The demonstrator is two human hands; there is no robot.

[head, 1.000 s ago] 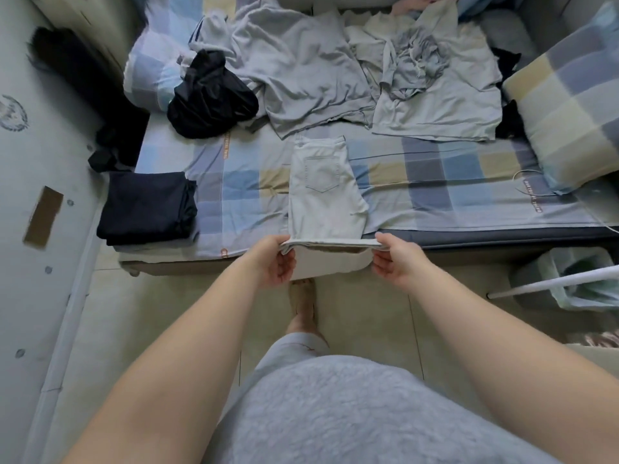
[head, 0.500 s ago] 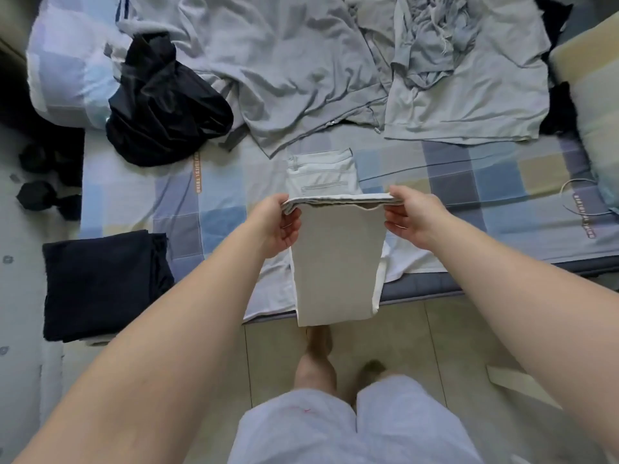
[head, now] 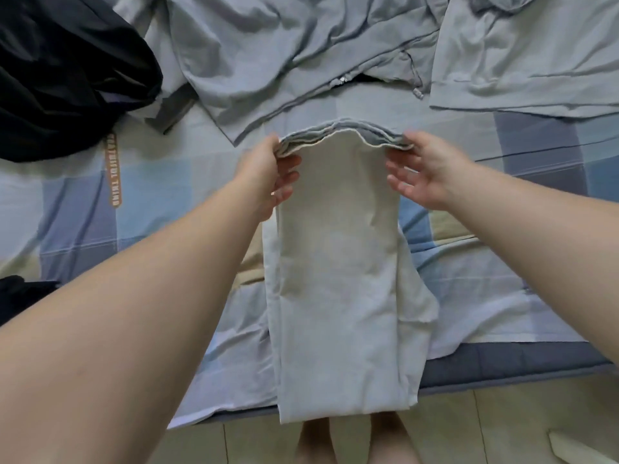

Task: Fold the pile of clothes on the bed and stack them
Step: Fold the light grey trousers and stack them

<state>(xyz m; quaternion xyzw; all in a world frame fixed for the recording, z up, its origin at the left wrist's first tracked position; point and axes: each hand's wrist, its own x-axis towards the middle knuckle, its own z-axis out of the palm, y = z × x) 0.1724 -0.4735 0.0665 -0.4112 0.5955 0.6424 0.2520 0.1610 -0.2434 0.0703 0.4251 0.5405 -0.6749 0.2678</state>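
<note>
Head view: each grip is a light pinch. The left hand (head: 268, 172) curls round one corner of the pale trousers (head: 338, 262) at their layered top edge, the right hand (head: 432, 172) thumbs the other, fingers loosely splayed. The trousers lie doubled on the bed (head: 502, 262), overhanging its near side — a slack right pinch could let layers skew, or the weight drag them floorward.

2 hands (head: 264, 175) (head: 432, 175), 1 pale folded garment (head: 338, 269), 2 grey shirts (head: 254, 55) (head: 522, 61), 2 black garments (head: 63, 75) (head: 20, 296) — 2 bare feet (head: 315, 443) (head: 392, 440)

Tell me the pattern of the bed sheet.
Blue, grey and beige checks on the sheet, head view.
</note>
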